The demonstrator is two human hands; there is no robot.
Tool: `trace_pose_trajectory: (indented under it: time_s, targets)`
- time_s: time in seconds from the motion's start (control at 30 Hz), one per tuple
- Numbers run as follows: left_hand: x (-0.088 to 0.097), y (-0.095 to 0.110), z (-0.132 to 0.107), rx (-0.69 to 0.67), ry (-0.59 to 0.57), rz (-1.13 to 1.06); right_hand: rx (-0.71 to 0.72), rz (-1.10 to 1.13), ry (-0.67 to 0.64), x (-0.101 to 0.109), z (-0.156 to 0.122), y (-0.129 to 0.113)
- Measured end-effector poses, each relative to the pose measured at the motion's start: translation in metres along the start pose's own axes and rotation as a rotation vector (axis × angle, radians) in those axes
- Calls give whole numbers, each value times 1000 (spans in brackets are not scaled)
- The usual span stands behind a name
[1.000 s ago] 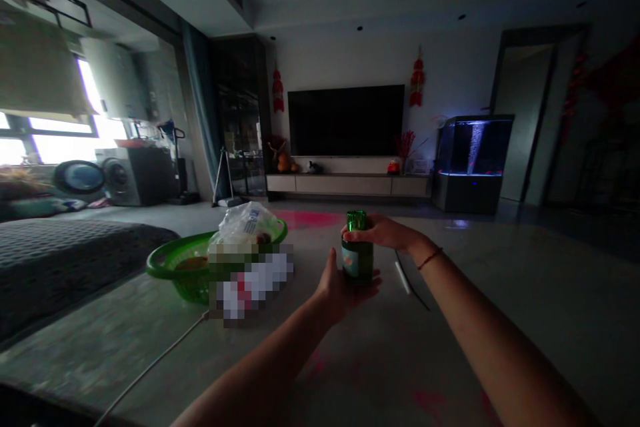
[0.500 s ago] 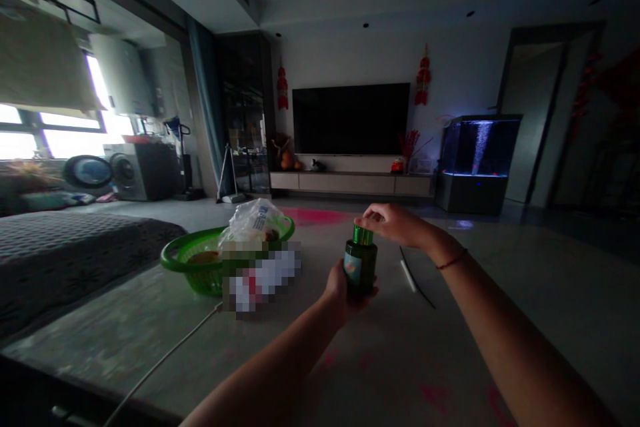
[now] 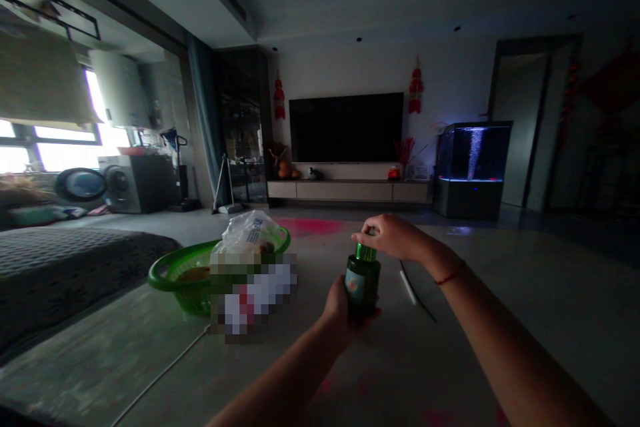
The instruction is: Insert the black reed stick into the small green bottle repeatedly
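Note:
A small dark green bottle (image 3: 362, 282) with a round label and a shiny green cap stands upright over the grey table (image 3: 450, 360). My left hand (image 3: 340, 307) is wrapped round its lower body from the left. From above, my right hand (image 3: 389, 237) pinches the cap, and a thin red cord circles that wrist. The room is dim.
A green plastic basket (image 3: 175, 270) holding a clear bag of food sits left of the bottle, with a blurred package in front of it. A white stick (image 3: 408, 287) and a black cable lie to the right. A white cord (image 3: 165, 370) crosses the table's near left. A dark sofa lies left.
My right hand has shifted from gripping the bottle's neck below the cap to pinching the cap from above. The bottle sits slightly lower in my left hand's grip.

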State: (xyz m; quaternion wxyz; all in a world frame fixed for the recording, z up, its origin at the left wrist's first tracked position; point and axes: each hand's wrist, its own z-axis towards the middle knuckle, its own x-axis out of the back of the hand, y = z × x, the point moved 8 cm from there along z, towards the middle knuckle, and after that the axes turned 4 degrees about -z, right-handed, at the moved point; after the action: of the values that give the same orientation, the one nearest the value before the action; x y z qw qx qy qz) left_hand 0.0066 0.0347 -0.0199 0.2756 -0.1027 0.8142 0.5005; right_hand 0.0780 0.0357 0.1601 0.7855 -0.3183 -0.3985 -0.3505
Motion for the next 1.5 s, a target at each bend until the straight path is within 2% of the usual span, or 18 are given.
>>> trace_pose_trajectory:
  time_s: [0.13,0.43,0.53,0.73,0.9,1.13,1.37,1.43,1.5]
  targets:
    - [1,-2,-2,17,42,-29,18,36,-11,1,-1,-1]
    - [3,-1,-4,17,94,13,94,234,-145,-5,-2,6]
    - [5,-1,-4,18,110,28,69,282,-192,-7,-4,12]
    - [7,-3,-2,36,133,40,-71,358,-310,-14,-11,24]
    - [6,-3,-4,41,159,53,-63,393,-363,-16,-12,20]
    - [7,-4,-4,62,173,83,55,349,-296,-15,-6,14]
    - [5,-4,-7,72,171,89,166,408,-307,-6,-12,3]
    - [4,-4,-8,74,168,87,117,371,-275,-4,-11,6]
    - [2,-4,-8,83,165,93,7,274,-241,-3,-10,13]
